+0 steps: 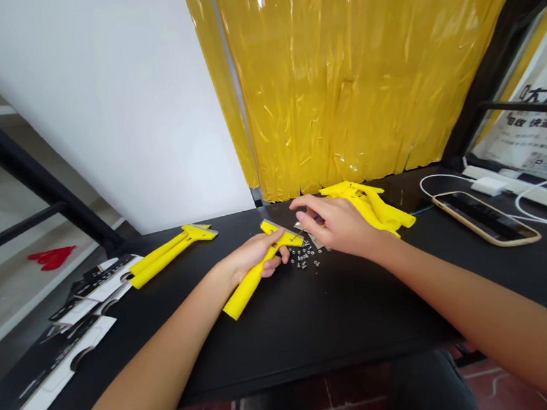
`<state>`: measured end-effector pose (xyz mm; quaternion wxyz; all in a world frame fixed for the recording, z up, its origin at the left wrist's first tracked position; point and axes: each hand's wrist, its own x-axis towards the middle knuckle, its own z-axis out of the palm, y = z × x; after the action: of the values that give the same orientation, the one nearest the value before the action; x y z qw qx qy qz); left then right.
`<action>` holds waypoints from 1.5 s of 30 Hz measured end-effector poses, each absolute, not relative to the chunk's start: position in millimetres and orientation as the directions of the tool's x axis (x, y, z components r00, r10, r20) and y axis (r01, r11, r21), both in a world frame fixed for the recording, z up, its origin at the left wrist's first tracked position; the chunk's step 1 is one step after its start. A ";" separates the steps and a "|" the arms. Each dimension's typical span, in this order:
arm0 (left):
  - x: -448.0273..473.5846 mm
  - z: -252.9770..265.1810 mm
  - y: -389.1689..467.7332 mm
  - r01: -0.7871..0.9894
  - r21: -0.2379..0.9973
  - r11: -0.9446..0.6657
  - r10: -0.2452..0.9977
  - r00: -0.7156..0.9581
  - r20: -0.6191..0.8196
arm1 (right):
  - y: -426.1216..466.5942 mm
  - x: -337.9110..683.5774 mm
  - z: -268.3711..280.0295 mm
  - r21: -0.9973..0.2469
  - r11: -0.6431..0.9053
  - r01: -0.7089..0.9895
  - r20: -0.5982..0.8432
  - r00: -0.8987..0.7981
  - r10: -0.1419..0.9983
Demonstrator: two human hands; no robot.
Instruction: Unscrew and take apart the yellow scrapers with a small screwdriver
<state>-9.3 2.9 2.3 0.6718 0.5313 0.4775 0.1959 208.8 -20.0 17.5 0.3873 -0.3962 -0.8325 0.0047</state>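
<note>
My left hand (259, 256) is wrapped round a yellow scraper (246, 291), its wide head pointing up and away and its handle slanting down to the left. My right hand (337, 224) is closed just right of that head. A thin metal shaft, which looks like a screwdriver (298, 234), runs from its fingers to the head; the handle is mostly hidden by the hand. Small screws and nuts (303, 255) lie scattered on the black table below the head. Partly behind my right hand, metal blades (316, 242) show.
Two finished-looking yellow scrapers (165, 253) lie at left beside black-and-white card sleeves (71, 363). More yellow scraper handles (372, 207) are piled behind my right hand. A phone (485, 217) with white cables and a power strip (523, 186) sit at right. A yellow strip curtain (338, 79) hangs behind.
</note>
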 end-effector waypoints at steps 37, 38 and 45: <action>-3.0 -3.4 -1.8 0.267 0.933 0.243 0.834 0.433 -0.341 | -22.4 205.4 15.2 -0.403 0.708 0.579 0.711 -0.289 0.641; -3.0 -3.0 -2.2 0.266 0.934 0.241 0.835 0.435 -0.339 | -22.6 205.0 14.8 -0.406 0.706 0.580 0.701 -0.298 0.648; -6.7 -6.7 6.2 0.155 0.911 0.382 0.760 0.508 -0.405 | -25.1 204.1 14.9 -0.433 0.688 0.582 0.679 -0.291 0.674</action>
<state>-6.7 6.2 -6.7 0.7010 0.5125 0.4465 0.2157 204.1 -25.1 14.9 0.4483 -0.3916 -0.8019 0.0509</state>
